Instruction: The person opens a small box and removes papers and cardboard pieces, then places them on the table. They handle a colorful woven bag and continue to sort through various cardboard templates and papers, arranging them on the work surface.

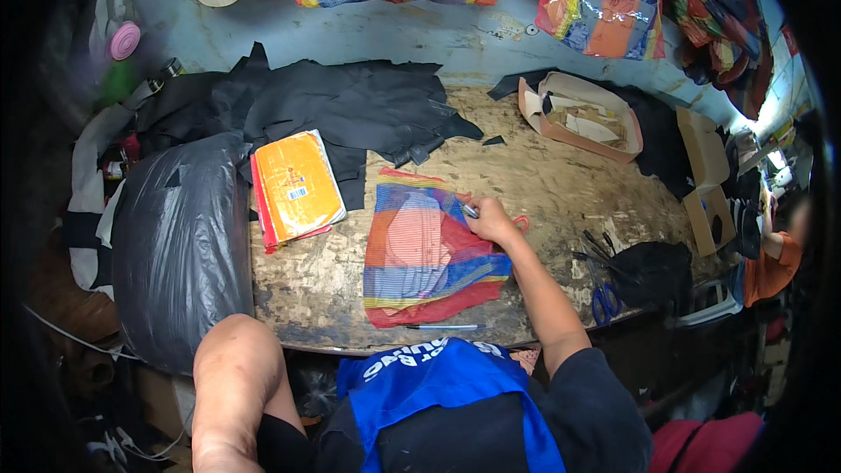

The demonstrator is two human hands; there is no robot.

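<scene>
Held a small, shiny tool (pixel 470 210) in the right hand (pixel 493 222) (saw no left hand); maybe risked tearing the red-and-blue striped mesh bag (pixel 470 273) by poking hard.

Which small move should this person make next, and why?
Perhaps bring the left hand, which is out of view, onto the plaid piece to steady it: only the right hand is at it, by its upper right edge, gripping a small object I cannot identify.
</scene>
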